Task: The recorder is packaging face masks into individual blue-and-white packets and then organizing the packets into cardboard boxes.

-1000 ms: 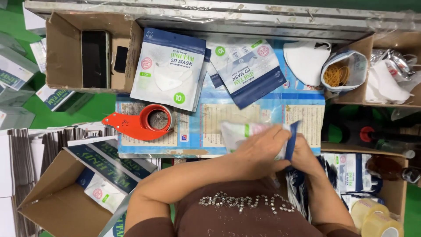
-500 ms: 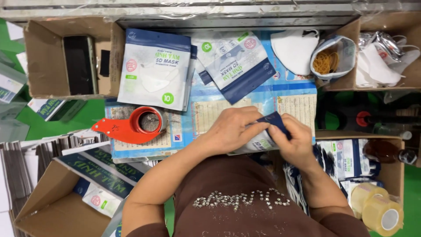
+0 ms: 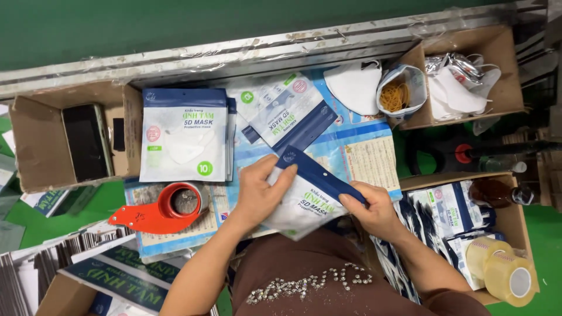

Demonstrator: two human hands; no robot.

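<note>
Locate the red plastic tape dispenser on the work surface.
In the head view, the red plastic tape dispenser lies left of centre, just left of the left hand, below the stack of white-and-blue mask packets.

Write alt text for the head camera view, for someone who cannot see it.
Two bare hands, left hand and right hand, hold a blue-topped white mask packet above a cluttered work surface. A red tape dispenser lies to the left.

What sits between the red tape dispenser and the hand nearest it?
Only printed blue-and-white sheets separate the red tape dispenser from the left hand, head view.
</note>
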